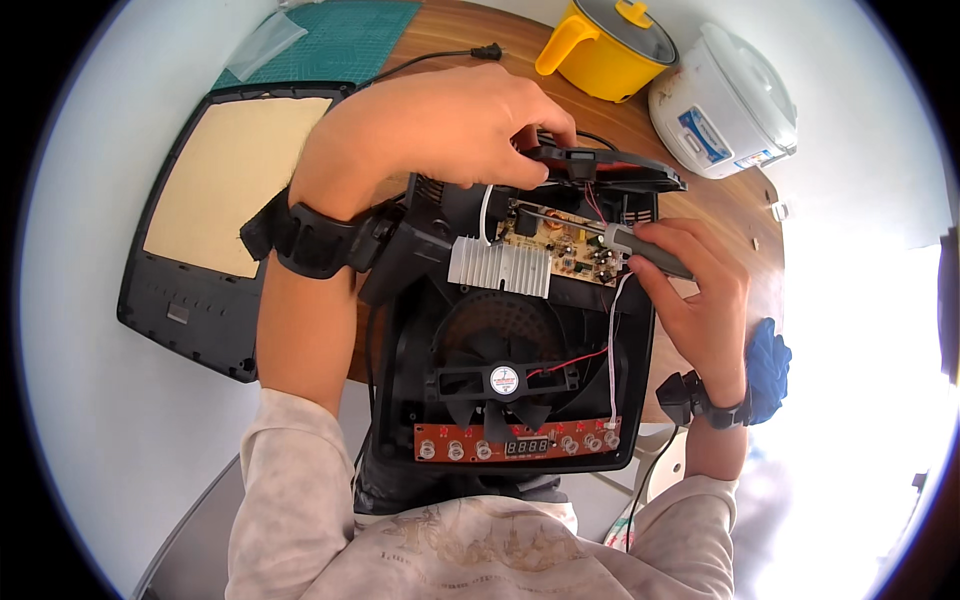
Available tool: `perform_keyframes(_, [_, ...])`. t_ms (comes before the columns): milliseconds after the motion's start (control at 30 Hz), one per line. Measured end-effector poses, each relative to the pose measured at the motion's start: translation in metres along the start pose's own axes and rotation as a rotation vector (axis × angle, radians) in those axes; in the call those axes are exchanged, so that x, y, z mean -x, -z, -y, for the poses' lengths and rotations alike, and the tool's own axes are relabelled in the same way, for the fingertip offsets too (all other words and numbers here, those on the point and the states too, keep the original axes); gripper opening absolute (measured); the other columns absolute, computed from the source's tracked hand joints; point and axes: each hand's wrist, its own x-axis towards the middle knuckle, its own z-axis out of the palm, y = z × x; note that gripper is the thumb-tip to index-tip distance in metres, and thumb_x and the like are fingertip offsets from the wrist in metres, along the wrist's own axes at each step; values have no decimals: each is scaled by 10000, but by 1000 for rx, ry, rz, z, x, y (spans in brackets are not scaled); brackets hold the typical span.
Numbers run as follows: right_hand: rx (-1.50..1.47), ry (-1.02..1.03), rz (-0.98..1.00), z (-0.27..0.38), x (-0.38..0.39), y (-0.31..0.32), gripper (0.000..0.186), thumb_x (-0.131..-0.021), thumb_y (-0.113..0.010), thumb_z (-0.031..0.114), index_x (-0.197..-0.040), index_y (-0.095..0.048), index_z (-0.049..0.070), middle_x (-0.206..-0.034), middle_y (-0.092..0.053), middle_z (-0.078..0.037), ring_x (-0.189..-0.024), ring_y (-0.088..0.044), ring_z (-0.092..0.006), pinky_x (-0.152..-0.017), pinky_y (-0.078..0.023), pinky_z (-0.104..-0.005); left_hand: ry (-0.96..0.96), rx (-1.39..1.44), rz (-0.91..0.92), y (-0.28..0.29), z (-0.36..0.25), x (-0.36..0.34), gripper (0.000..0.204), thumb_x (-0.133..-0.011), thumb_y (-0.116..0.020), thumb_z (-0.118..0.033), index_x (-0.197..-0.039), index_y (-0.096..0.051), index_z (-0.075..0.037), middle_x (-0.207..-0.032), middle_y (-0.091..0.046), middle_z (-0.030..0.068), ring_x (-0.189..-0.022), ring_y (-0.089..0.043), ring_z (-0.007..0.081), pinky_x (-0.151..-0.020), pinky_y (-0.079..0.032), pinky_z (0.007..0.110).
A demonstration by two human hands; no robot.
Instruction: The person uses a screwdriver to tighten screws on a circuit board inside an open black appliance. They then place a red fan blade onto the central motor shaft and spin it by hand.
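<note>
An opened induction cooker base (400, 420) in black plastic lies in front of me. Inside are a circuit board (575, 262), a silver heat sink (498, 266), a black fan (490, 350) and a red-brown control board (440, 446). My left hand (480, 120) grips the edge of a round black coil (630, 172), tilted up at the far side, with thin wires running down from it. In my right hand (700, 275) is a screwdriver (640, 243) with a grey handle. Its shaft lies across the circuit board and points left; I cannot tell what the tip touches.
To the left rests the cooker's black top cover (190, 318) with a cream sheet inside. A green cutting mat (345, 40) and a black power plug (487, 51) are at the back. A yellow pot (605, 55) and a white rice cooker (722, 105) stand at the back right.
</note>
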Motion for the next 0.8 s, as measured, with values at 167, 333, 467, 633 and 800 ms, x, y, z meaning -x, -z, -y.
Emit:
perform_keyframes(167, [-6,-34,1,3,-2,0,252,-806,-795,9,-1052,-747,39,-1033,-713,-117,-862,-723,-273,-761,-576,-328,6,-19,-11,-2,4,0,356,-885,-717,-223,-1199,-708,-55,-941,-717,144,-833,-681,268,-761,-534,365])
perform_keyframes(333, [-30,-47,18,0,-1,-1,244,-810,-790,6,-1049,-743,30,-1033,-712,-115,-864,-727,-266,-758,-577,-323,45,-32,7,-1,1,0,366,-891,-722,-233,-1215,-709,-63,-961,-710,135,-881,-675,261,-782,-533,362])
perform_keyframes(467, [-44,-42,27,-1,-1,-1,237,-815,-785,6,-1047,-743,27,-1036,-711,-114,-854,-726,-259,-747,-577,-315,54,-26,-2,0,0,0,375,-895,-725,-241,-1226,-707,-66,-963,-709,135,-886,-673,264,-794,-537,361])
perform_keyframes(633, [-39,-25,14,1,-2,-1,234,-818,-786,13,-1047,-743,34,-1039,-708,-114,-829,-716,-256,-724,-570,-315,15,-55,-34,-2,3,2,381,-897,-728,-250,-1225,-705,-58,-951,-712,144,-852,-679,270,-784,-544,361])
perform_keyframes(800, [-20,3,13,0,-1,-1,233,-821,-785,18,-1050,-744,38,-1038,-706,-113,-819,-709,-253,-715,-568,-314,25,-43,7,0,2,-1,384,-899,-729,-253,-1227,-702,-56,-978,-716,152,-871,-689,271,-788,-549,365])
